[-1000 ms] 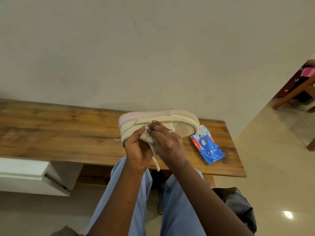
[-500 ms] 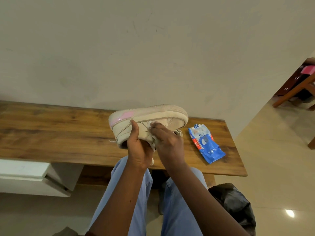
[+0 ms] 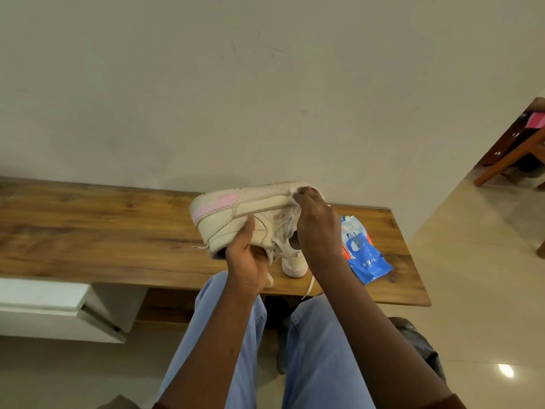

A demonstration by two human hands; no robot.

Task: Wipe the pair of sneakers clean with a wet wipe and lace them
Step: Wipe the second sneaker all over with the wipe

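Sneaker [image 3: 236, 214] hung above the bench [image 3: 103, 231], sole away from you. Your left hand [image 3: 244, 261] gripped its collar. The pack [image 3: 365, 258] lay on the bench. Your right hand [image 3: 318, 228] pinched the wipe [image 3: 293, 199] against its toe.

Soft, even indoor light. One glare spot on glossy floor [image 3: 506, 371]. Dim under bench [image 3: 88, 231]. Wide-angle bowing at edges.

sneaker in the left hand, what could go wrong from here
The left hand holds the sneaker in the air only at its opening, so the right hand pressing the wipe near the toe could twist it loose. A loose lace dangles past the table edge and might snag on an arm.
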